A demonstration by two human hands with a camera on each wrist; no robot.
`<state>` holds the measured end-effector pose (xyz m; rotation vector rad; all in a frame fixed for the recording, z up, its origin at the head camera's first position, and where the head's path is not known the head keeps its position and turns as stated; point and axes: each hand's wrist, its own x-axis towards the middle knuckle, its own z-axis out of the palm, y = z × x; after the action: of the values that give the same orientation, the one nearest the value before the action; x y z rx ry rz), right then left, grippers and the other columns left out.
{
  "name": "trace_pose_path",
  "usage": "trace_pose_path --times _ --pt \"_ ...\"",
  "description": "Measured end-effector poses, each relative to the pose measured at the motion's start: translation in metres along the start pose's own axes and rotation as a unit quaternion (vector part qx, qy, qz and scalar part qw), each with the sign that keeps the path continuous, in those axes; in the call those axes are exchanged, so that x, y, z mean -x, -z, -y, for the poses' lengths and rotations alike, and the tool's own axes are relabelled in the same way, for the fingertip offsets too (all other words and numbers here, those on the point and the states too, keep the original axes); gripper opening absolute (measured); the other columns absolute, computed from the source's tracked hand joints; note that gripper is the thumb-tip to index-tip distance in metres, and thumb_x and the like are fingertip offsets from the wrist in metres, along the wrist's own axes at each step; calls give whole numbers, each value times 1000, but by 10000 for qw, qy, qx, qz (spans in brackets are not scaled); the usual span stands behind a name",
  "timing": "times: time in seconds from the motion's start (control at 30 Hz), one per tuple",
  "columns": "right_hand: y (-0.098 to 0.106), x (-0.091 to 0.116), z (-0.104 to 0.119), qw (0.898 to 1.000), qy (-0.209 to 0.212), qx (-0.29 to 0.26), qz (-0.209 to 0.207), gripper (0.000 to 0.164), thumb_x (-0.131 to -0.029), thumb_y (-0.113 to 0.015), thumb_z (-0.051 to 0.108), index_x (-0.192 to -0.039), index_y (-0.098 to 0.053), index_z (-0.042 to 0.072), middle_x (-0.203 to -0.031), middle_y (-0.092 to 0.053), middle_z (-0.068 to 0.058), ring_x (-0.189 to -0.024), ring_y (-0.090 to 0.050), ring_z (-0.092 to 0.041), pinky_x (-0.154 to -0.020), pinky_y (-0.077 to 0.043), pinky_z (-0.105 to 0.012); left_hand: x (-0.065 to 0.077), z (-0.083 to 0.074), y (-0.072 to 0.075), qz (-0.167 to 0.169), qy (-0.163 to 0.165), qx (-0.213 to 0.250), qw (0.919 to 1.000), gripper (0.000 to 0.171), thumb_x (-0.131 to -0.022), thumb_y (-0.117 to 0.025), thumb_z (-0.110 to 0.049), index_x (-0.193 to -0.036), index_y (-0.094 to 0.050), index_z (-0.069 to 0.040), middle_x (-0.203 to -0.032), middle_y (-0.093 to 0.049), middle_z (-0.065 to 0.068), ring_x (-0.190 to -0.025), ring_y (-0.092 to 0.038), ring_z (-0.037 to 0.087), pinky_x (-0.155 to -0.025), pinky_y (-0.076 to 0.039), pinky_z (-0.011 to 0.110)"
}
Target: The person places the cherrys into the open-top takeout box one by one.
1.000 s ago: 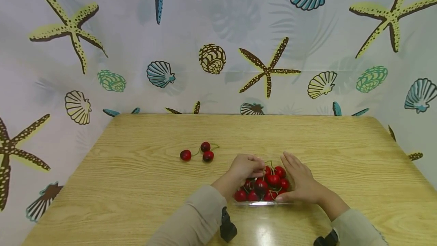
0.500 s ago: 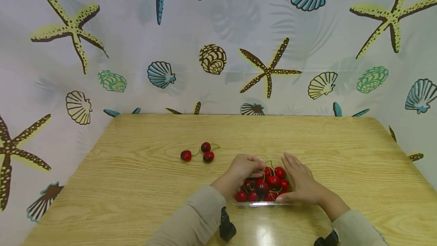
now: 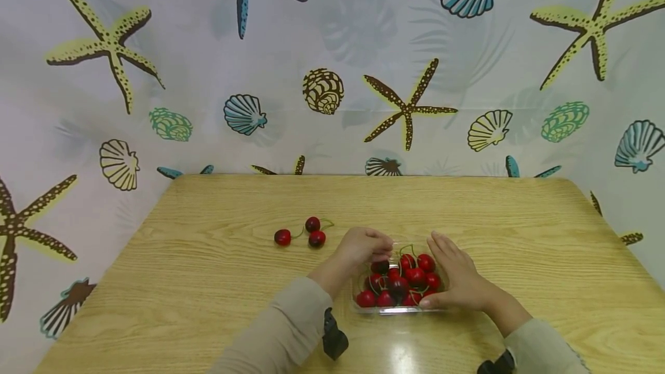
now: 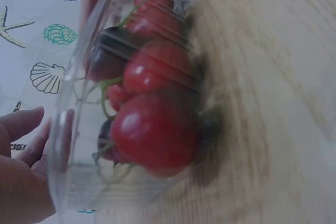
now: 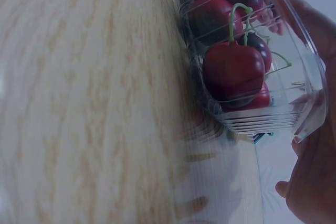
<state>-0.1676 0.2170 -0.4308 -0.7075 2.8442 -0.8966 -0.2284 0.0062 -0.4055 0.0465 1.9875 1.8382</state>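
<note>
A clear plastic container (image 3: pixel 358 305) full of red and dark cherries (image 3: pixel 415 277) stands on the table between both hands. Over its back left corner is the left hand (image 3: pixel 358 247), its fingers bent. A dark cherry (image 3: pixel 380 266) shows right below those fingertips; I cannot tell if they pinch its stem. In the left wrist view, the left hand (image 4: pixel 23 166) is beside the container's rim (image 4: pixel 63 161). The right hand (image 3: pixel 462 276) rests along the container's right end, fingers extended and thumb at the front corner. In the right wrist view, the right hand (image 5: pixel 315 177) is against the rim (image 5: pixel 317 103).
Three loose cherries (image 3: pixel 317 239) with stems lie on the wooden table (image 3: pixel 218 281), left of and behind the container. Behind the table hangs a white cloth (image 3: pixel 291 33) printed with shells and starfish. Dark straps (image 3: pixel 332 333) sit around both sleeves' wrists.
The left hand has shifted left and slightly back from the middle of the container, uncovering the dark cherry and the back left part. The right hand, the container and the three loose cherries stay in place.
</note>
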Motion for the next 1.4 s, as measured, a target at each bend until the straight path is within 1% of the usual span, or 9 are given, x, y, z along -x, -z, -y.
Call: trace_pose_path --times 0.2,0.4,0.43,0.47,0.63,0.73,0.9,1.2,1.4 --pt "0 -1 1 10000 13 44 4 110 -60 -70 51 -135 -12 -5 -141 -3 -18 -127 0 -36 -93 -4 -62 2 -8 15 70 -102 -68 9999 19 -83 -55 -3 -96 -58 10 -82 -62 17 -68 -61 14 -67 -50 27" --pt "1 -2 1 10000 10 18 82 110 -60 -70 51 -135 -11 -5 -142 -2 -17 -127 1 -34 -93 -4 -61 -1 -18 35 53 -56 -179 9998 20 -83 -56 -5 -98 -57 10 -88 -60 19 -76 -60 21 -73 -48 31" --pt "1 -2 1 9999 6 13 100 110 -61 -70 51 -135 -11 -5 -142 -2 -17 -127 1 -34 -93 -4 -61 -1 -19 38 15 -80 -182 9998 20 -83 -56 -5 -97 -58 9 -87 -61 17 -77 -60 21 -72 -49 30" --pt "1 -2 1 9999 8 12 118 110 -61 -70 51 -135 -11 -5 -142 -2 -17 -127 1 -34 -93 -4 -61 -2 -18 43 80 -228 -165 9996 20 -81 -59 -7 -94 -59 8 -84 -61 16 -76 -61 21 -70 -49 28" --pt "3 -2 1 9999 6 48 153 110 -61 -69 51 -135 -11 -5 -142 -2 -17 -127 1 -36 -93 -4 -62 -7 -23 58 -125 -236 -157 9995 19 -81 -59 -8 -93 -60 6 -86 -61 16 -76 -61 20 -69 -49 28" --pt "2 -3 1 9998 -2 107 149 110 -61 -69 52 -135 -10 -5 -142 -2 -17 -127 0 -35 -93 -5 -61 -7 -29 63 -402 -56 -171 9990 19 -83 -55 -5 -98 -59 7 -92 -60 18 -77 -61 19 -73 -48 29" --pt "2 -3 -1 9998 38 170 97 111 -60 -69 53 -135 -10 -4 -142 -3 -17 -127 -1 -35 -93 -6 -61 -9 -36 74 -475 -61 -110 9988 26 -85 -53 -5 -107 -54 9 -98 -57 19 -79 -60 18 -78 -46 32" --pt "1 -5 -1 9999 68 119 92 111 -61 -68 54 -136 -10 -3 -142 -4 -17 -127 -1 -35 -92 -6 -62 -15 -33 97 -627 58 -393 9972 29 -86 -52 -8 -111 -53 7 -102 -57 19 -79 -60 15 -82 -44 34" --pt "2 -3 -1 9999 58 122 93 111 -61 -68 54 -136 -10 -3 -142 -4 -18 -127 -1 -36 -92 -7 -62 -19 -27 115 -680 10 -189 9975 32 -87 -50 -7 -114 -48 9 -102 -55 19 -83 -58 18 -82 -44 32"
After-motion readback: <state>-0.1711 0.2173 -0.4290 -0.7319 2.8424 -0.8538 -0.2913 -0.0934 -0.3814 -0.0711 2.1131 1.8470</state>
